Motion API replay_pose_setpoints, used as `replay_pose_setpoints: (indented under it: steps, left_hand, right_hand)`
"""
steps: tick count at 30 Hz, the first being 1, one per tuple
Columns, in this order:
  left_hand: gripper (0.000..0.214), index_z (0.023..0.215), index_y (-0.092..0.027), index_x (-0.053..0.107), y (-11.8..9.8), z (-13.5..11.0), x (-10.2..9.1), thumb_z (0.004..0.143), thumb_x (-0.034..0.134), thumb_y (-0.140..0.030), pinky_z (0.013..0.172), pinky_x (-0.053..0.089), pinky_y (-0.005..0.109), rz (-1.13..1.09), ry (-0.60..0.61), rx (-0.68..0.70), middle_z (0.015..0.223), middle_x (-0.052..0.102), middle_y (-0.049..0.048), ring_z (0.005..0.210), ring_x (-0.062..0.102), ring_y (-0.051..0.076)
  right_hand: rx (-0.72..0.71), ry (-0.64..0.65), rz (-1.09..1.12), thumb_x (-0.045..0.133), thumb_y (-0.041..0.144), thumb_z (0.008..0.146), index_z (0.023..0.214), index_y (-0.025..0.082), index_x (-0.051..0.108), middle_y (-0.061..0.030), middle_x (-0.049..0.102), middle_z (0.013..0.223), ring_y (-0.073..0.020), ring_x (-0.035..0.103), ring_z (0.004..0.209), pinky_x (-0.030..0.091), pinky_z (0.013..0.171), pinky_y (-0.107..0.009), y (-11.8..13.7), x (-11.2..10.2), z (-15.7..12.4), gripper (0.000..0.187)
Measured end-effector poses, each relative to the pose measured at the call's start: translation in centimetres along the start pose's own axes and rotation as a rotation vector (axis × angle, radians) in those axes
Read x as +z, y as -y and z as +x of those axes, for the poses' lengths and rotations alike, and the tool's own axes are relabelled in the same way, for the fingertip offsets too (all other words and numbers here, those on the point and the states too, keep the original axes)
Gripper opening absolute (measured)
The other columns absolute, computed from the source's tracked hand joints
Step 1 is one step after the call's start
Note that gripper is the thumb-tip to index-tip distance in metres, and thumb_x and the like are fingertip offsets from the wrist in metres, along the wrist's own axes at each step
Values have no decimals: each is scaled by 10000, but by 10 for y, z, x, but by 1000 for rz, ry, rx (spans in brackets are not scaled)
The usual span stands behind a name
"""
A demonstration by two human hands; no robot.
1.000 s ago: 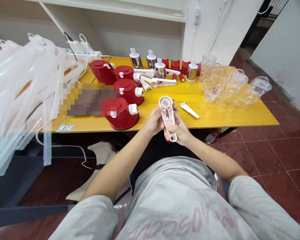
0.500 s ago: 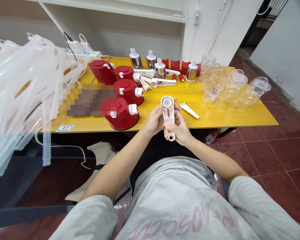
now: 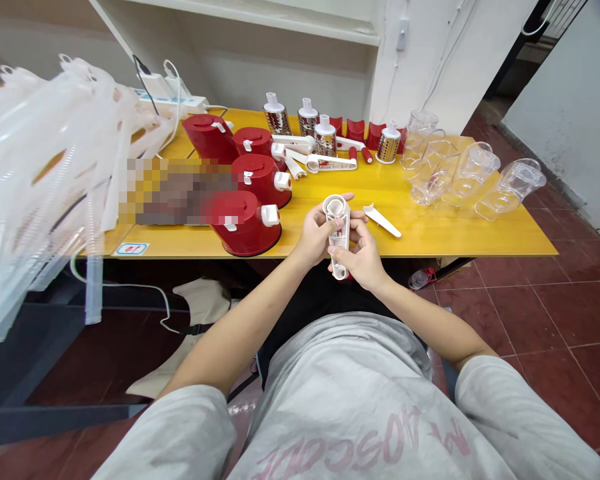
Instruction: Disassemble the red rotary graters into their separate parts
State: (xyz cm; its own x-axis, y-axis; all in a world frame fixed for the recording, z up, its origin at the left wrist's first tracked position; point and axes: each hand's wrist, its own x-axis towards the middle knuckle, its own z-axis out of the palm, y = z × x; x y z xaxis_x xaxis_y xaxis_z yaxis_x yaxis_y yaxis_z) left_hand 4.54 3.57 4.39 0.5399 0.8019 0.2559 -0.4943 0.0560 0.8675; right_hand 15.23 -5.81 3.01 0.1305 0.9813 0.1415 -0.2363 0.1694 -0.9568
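A white plastic crank handle (image 3: 341,239), its hollow side up and a small red part inside it, is held in front of my body at the table's edge. My left hand (image 3: 314,235) grips its wide round end, the thumb pressing into the hollow. Lower down, my right hand (image 3: 364,257) is closed around the narrow end with its thumb on top. Just beyond my right fingers, a loose white cover strip (image 3: 384,221) lies on the table. Similar white handles (image 3: 333,163) with red grips lie farther back.
Several red grater bases (image 3: 245,223) stand left of my hands. Metal grater drums (image 3: 326,139) and red pieces (image 3: 355,129) line the back. Clear plastic housings (image 3: 473,163) occupy the right side of the yellow table (image 3: 430,233). Plastic bags (image 3: 40,173) heap at the left.
My left thumb has moved from the handle's side onto its hollow, over the red part. The handle has tilted slightly. The whole view has shifted a little.
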Motion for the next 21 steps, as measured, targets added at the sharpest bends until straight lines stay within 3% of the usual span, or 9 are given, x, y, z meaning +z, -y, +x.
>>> replay_pose_setpoints:
  steps: [15, 21]
  left_hand:
    - [857, 1560, -175, 699, 3, 0, -8, 783, 1008, -362, 1006, 739, 438, 1, 66, 16, 1346, 885, 219, 1297, 868, 424]
    - [885, 1610, -197, 661, 4, 1, -10, 803, 988, -358, 1073, 747, 473, -6, 114, 28, 1575, 776, 244, 1420, 807, 455]
  right_hand:
    - [34, -8, -14, 986, 394, 830, 1180, 284, 554, 32, 751, 1113, -99, 723, 658, 694, 539, -255, 0, 1, -3, 567]
    - [35, -6, -3, 1000, 377, 807, 1189, 272, 594, 36, 746, 1094, -108, 734, 622, 686, 512, -263, -1, -1, -1, 568]
